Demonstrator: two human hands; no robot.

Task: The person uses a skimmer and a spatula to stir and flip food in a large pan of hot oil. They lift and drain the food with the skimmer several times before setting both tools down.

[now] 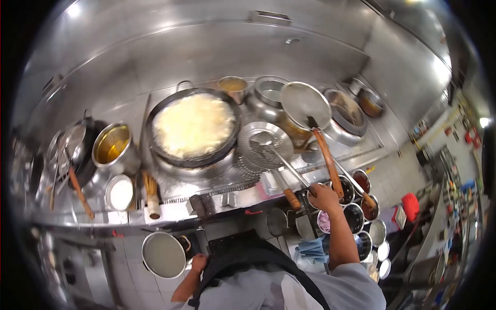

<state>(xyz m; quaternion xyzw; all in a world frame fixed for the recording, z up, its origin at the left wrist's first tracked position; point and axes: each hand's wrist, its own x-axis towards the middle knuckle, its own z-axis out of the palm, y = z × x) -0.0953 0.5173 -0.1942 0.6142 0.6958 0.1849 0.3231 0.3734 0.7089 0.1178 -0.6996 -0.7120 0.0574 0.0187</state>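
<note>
My right hand (323,197) is closed around the handle end of a metal ladle (262,138). The ladle's bowl lies over a round perforated skimmer (266,155) with a wooden handle. To the left of the skimmer, a large black wok (153,146) on the range is full of pale yellow, frothy contents (194,125). Low by my apron, my left hand (199,262) has its fingers curled in; whether anything is inside them is hidden. Beside it is a large pot of cloudy liquid (165,254).
A fine mesh strainer (306,105) rests over a pot at the back right. On the left are a pot of yellow oil (112,146), a bowl of white contents (120,192) and a bamboo brush (151,194). Several seasoning containers (353,217) crowd below my right forearm.
</note>
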